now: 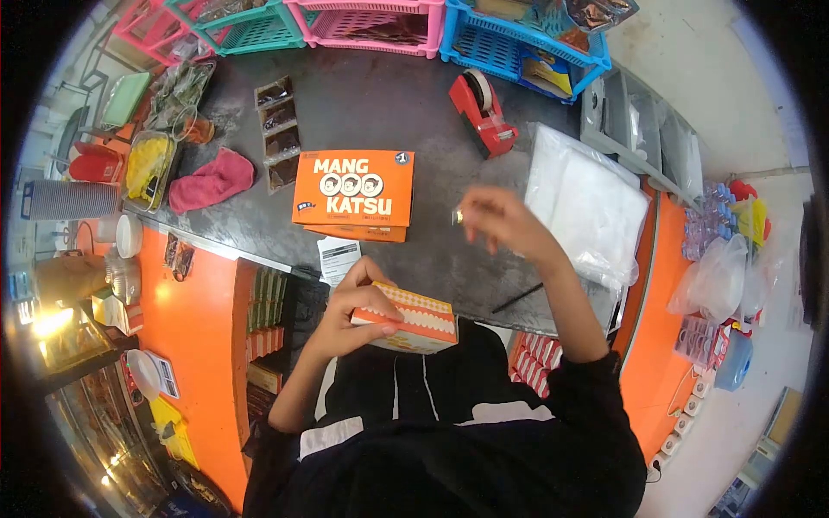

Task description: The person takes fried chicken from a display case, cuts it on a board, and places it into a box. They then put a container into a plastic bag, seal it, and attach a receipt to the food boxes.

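My left hand (354, 315) grips a small orange, white and yellow patterned box (410, 321) in front of my body, below the table's front edge. Over the table, my right hand (501, 223) is raised, with a small shiny piece (458, 216), perhaps tape, at its fingertips. Between the hands and the back of the table lies an orange MANG KATSU box (354, 190), with another orange box partly hidden under it. A printed paper slip (338, 259) lies by its front edge. The red tape dispenser (484, 116) stands behind my right hand.
Clear plastic bags (587, 203) lie at the right, near a black stick (516, 298). A pink cloth (211, 180), a strip of dark sachets (278, 129) and a yellow-filled container (149, 168) are at the left. Pink (371, 43) and blue baskets (484, 56) line the back.
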{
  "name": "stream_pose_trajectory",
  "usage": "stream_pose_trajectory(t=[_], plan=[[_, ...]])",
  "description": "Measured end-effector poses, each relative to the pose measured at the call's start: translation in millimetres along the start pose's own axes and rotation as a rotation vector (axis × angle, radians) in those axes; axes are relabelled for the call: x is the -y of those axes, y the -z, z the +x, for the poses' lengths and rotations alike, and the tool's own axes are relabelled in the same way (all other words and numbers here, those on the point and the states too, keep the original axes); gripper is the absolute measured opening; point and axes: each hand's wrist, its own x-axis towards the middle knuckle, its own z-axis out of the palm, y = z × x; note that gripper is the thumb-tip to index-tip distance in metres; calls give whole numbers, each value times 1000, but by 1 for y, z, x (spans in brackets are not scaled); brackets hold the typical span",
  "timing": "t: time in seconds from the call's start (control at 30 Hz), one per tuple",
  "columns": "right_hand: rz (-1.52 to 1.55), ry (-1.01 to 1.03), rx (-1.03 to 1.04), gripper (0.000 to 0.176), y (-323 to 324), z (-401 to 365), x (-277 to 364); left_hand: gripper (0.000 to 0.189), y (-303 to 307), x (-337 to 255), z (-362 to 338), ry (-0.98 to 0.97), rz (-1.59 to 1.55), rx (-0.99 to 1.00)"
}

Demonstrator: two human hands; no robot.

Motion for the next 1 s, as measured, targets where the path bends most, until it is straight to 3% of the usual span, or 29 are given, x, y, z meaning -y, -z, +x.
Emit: stream_pose_trajectory(t=[0.07,0.2,0.3,0.33,0.4,0.43,0.47,0.5,0.53,0.6,0.63,0.7,0.73,0.77,0.8,0.83,0.9,0.93,1.0], plan=[[-215,434,220,22,-33,-13,16,16,3,-1,2,-2,6,44],[-502,395,385,32,-62,-28,44,17,6,-1,0,-38,-17,168],[-729,3,543,48,-56,-9,48,20,6,-2,-9,-123,-131,138],[-731,2,547,48,-55,-1,27,20,8,2,-15,-122,-132,133],[-360,-154,577,40,-45,21,-25,27,14,19,-24,-169,-306,-110],[-376,-150,587,40,-50,21,-30,35,18,23,-32,-168,-369,-244],[41,-200,430,41,-65,10,-37,35,17,23,-35,-181,-362,-260],[450,-244,264,46,-80,1,-39,35,13,23,-34,-192,-406,-494],[435,-243,285,46,-106,-8,-31,35,9,25,-37,-198,-451,-730],[647,240,-63,61,-154,-18,-11,39,6,35,-41,-205,-509,-754],[639,233,-44,61,-152,-12,-10,42,0,32,-37,-216,-545,-714],[293,197,-402,65,-142,-1,-10,55,2,29,-45,-208,-606,-580],[270,226,-339,65,-125,11,0,65,10,24,-45,-165,-522,-541],[244,260,-275,66,-100,28,14,67,19,35,-48,40,-418,-706],[10,189,-234,61,-76,47,26,70,28,55,-53,245,-309,-862],[-223,121,-199,57,-58,68,37,70,35,82,-61,233,-306,-868],[-457,154,-36,50,-47,105,58,74,42,124,-71,617,160,-805],[-460,162,-38,50,-42,125,57,74,45,123,-66,608,163,-806],[-975,307,-53,62,-39,156,42,80,44,117,-51,582,445,-720]])
